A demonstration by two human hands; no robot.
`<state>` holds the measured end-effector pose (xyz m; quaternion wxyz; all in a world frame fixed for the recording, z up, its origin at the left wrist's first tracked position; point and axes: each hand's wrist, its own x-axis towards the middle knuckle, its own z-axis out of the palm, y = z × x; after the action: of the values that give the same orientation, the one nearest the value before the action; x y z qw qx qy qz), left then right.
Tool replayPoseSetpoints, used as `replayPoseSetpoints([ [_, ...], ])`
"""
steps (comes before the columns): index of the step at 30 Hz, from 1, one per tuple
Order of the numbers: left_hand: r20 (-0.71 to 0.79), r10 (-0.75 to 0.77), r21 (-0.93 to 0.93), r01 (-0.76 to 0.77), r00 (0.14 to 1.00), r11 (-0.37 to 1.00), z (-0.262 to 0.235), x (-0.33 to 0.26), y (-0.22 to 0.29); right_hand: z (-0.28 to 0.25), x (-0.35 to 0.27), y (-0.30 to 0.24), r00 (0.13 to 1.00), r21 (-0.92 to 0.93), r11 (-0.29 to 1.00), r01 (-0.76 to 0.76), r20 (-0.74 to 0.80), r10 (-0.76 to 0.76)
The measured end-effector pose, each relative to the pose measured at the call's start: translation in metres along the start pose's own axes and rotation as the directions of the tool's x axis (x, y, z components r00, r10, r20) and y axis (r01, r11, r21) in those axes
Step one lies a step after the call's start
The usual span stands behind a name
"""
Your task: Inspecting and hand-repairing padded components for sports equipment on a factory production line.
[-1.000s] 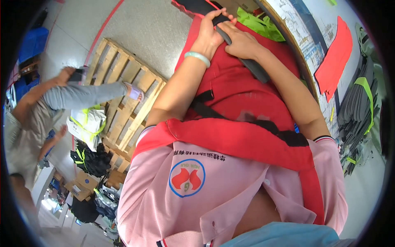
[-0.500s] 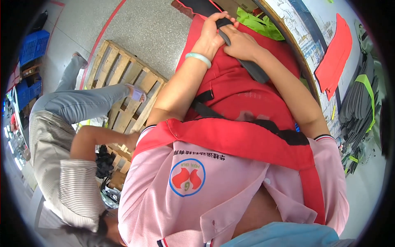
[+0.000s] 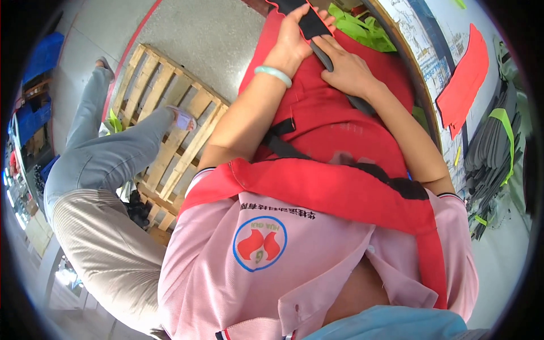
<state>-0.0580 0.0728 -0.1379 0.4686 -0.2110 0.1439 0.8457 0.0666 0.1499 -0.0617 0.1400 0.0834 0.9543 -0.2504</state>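
Observation:
My left hand (image 3: 292,42) is closed on a flat black piece with a red edge (image 3: 313,22), its fingers reaching past the far side. A jade-coloured bangle (image 3: 273,75) circles that wrist. My right hand (image 3: 350,72) presses against the near end of the black piece with its fingertips. A dark grey strip (image 3: 322,55) lies between the fingers and thumb of this hand. The strip passes beneath the palm and shows again past the wrist. Both hands are over the red apron (image 3: 340,133) on my lap.
To the right is a table (image 3: 416,42) with a stack of red cut pieces (image 3: 466,79). Beyond hangs a bundle of grey strips (image 3: 493,144) with a lime band. Lime cloth (image 3: 362,31) lies past my hands. Left are a wooden pallet (image 3: 170,96) and another person (image 3: 102,209).
The black piece has turned to show its broad face and red edge. My right hand has slid slightly nearer, its fingers straighter. The other person has shifted, and their arm has left view.

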Motion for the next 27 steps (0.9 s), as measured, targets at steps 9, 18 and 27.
replayPoseSetpoints([
  [9, 0.003, 0.003, 0.103, -0.003, 1.000, 0.995, -0.003, 0.008, -0.001, -0.004, 0.036, 0.000, 0.971, -0.042, 0.996, -0.079, 0.223, 0.087],
  [18, 0.058, 0.047, 0.015, -0.047, 0.997, 0.999, -0.007, 0.019, -0.002, -0.004, 0.048, 0.001, 0.995, -0.072, 0.996, -0.053, 0.075, 0.059],
  [27, 0.105, 0.048, 0.045, -0.053, 0.993, 0.998, -0.028, 0.013, 0.026, -0.008, 0.027, -0.026, 0.996, -0.086, 0.996, 0.024, 0.091, -0.016],
])
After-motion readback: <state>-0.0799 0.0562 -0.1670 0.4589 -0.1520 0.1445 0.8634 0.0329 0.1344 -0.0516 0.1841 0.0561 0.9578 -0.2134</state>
